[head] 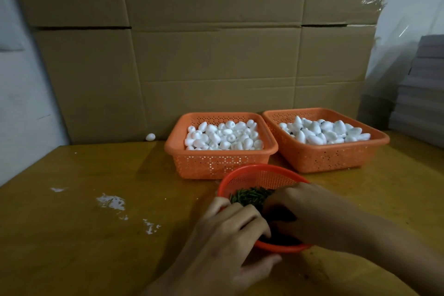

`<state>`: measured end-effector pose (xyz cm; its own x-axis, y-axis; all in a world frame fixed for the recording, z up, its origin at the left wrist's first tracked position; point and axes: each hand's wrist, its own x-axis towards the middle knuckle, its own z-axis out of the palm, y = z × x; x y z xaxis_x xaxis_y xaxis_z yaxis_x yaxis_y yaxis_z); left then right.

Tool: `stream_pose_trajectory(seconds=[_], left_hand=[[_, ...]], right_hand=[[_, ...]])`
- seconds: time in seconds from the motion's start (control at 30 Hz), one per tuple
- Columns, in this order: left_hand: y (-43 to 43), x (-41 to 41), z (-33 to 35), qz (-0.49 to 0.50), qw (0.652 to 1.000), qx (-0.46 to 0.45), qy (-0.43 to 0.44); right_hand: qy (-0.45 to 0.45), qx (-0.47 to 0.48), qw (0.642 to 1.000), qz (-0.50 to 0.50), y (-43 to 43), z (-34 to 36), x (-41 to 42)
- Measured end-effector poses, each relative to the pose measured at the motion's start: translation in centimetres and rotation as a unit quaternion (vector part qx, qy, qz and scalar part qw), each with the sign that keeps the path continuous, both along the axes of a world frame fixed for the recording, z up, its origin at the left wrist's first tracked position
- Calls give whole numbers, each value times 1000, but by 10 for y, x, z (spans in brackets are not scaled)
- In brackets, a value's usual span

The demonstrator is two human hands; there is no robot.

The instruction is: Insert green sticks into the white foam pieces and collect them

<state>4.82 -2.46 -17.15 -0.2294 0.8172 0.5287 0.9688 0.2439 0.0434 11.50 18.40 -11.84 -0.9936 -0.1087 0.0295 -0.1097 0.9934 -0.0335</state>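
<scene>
A round red-orange basket (262, 176) sits on the table close in front of me, with a pile of short green sticks (249, 194) in it. My left hand (228, 233) grips its near left rim, fingers curled inside and thumb outside below the rim. My right hand (302, 209) reaches in from the right, its bent fingers dug into the sticks and their tips hidden in shadow. Behind stand two orange rectangular baskets, the left basket (216, 163) and the right basket (324, 158), both filled with white foam pieces (223, 137).
One loose foam piece (150, 137) lies at the back left by the cardboard wall (211, 55). White smears (111, 202) mark the wooden table (96, 235) on the left. Grey stacked sheets (422, 94) stand at the far right.
</scene>
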Motion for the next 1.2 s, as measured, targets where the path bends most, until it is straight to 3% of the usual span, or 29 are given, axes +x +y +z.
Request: stream_pose_trajectory(seconds=[0.17,0.33,0.47,0.57,0.77,0.87,0.97,1.2], left_hand=[[6,-10,15,-2,996,48,-78],[21,-72,50,241,970,7,-19],[23,-131,79,364,924,-57,-105],[28,-151,80,363,903,-196,-123],[31,-159,79,354,877,-276,-170],[33,-161,86,356,860,-288,-226],[35,-160,89,342,857,-244,-297],[41,-162,91,344,859,-278,-259]], right_hand=[[18,-12,1000,-5,2,-3,-3],[15,-34,999,1,1,-4,-2],[32,-21,999,-2,0,-5,-1],[35,-13,999,-4,-1,-6,0],[30,8,999,-10,-5,-3,2],[26,11,1000,-11,-7,-2,3],[26,13,999,-13,-8,-2,2],[27,14,999,-13,-7,-1,2]])
